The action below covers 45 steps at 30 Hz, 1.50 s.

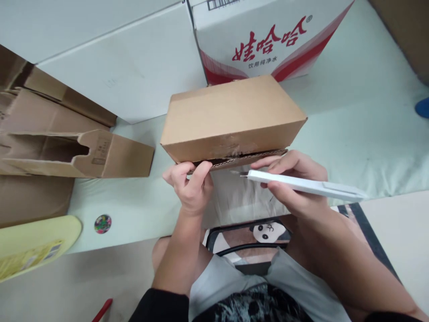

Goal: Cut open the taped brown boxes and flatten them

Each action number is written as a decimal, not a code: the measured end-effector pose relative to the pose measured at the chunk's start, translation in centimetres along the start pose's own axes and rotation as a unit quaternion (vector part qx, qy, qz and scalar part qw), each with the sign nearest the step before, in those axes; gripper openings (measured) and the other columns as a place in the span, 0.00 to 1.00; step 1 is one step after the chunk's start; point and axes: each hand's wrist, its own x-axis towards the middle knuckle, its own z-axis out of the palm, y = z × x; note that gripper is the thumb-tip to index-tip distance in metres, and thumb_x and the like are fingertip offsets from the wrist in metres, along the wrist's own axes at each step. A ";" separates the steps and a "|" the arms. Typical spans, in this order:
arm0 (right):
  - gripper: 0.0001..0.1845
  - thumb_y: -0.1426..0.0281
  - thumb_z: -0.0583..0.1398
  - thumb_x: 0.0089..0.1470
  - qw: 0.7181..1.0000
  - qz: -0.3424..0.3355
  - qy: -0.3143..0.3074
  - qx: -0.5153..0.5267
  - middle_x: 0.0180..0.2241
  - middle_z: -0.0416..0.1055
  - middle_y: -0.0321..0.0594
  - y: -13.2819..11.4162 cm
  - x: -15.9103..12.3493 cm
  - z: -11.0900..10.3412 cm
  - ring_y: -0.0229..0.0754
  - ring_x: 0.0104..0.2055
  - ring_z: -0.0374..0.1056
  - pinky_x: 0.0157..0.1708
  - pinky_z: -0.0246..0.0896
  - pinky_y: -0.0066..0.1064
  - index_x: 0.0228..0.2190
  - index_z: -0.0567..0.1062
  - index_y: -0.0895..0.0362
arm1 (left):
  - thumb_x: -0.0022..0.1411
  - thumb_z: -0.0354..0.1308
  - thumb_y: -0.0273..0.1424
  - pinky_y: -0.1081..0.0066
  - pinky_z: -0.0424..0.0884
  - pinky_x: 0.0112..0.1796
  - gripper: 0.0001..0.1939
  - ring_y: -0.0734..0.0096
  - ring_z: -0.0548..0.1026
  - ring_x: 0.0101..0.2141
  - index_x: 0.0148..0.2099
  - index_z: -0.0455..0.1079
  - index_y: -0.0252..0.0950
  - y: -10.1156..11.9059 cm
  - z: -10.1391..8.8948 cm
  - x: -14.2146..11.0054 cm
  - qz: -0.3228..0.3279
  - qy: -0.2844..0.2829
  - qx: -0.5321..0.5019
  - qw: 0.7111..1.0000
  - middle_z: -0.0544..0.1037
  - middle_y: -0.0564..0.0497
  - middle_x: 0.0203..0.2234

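A brown cardboard box [231,112] stands on the cloth-covered table in front of me, its near lower edge parted in a dark gap. My left hand [193,185] pinches the loose cardboard flap [231,163] at the left end of that gap, thumb and fingers closed on its edge. In my right hand [295,179] lies a slim white utility knife [301,184], its thin metal tip pointing left, just below the flap. Some right fingertips rest by the flap's right end. Torn, shiny tape [234,145] shows on the box's near side. The inside of the box is hidden.
Behind the box stand a white carton with red lettering [268,42] and a large plain white box [134,62]. Open brown cardboard [127,154] lies at left, near a yellow-green container [36,243] and a round colourful sticker [103,224]. The table's front edge is near my knees.
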 end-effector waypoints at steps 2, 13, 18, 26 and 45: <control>0.10 0.63 0.70 0.60 0.999 -0.008 0.041 0.008 0.29 0.81 0.36 0.3 0.0 0.1 0.48 0.41 0.84 0.40 0.79 0.40 0.32 0.75 0.51 | 0.59 0.59 0.14 0.65 0.62 0.42 0.18 0.66 0.65 0.40 0.42 0.75 0.44 0.0 0.0 0.0 0.006 -0.001 0.000 1.000 0.65 0.50 0.35; 0.09 0.63 0.71 0.59 0.996 0.016 0.055 -0.070 0.34 0.84 0.37 0.3 -0.2 0.2 0.42 0.35 0.80 0.31 0.74 0.34 0.33 0.76 0.51 | 0.60 0.60 0.15 0.64 0.63 0.40 0.17 0.65 0.67 0.39 0.40 0.78 0.45 0.6 0.3 -0.2 -0.006 0.004 0.013 1.000 0.67 0.49 0.33; 0.10 0.61 0.70 0.59 0.991 0.023 0.060 -0.122 0.33 0.84 0.38 0.1 -0.4 0.5 0.46 0.36 0.81 0.32 0.75 0.37 0.31 0.75 0.50 | 0.61 0.60 0.17 0.64 0.64 0.40 0.16 0.64 0.67 0.39 0.38 0.80 0.45 0.5 0.3 -0.4 -0.007 0.003 0.025 1.000 0.66 0.49 0.32; 0.09 0.66 0.67 0.56 0.981 0.007 0.089 -0.172 0.31 0.81 0.37 0.1 -0.2 1.0 0.50 0.41 0.83 0.36 0.76 0.40 0.29 0.70 0.50 | 0.60 0.58 0.16 0.62 0.62 0.42 0.19 0.64 0.67 0.38 0.37 0.82 0.47 0.9 0.6 -0.9 -0.014 -0.016 0.037 0.999 0.68 0.49 0.31; 0.08 0.63 0.67 0.60 0.994 0.003 0.055 -0.092 0.38 0.81 0.40 1.2 -0.3 0.4 0.50 0.46 0.80 0.46 0.76 0.45 0.35 0.73 0.50 | 0.57 0.58 0.15 0.61 0.60 0.45 0.21 0.63 0.68 0.40 0.40 0.82 0.47 0.5 0.4 -0.8 -0.056 -0.031 0.013 0.998 0.70 0.49 0.33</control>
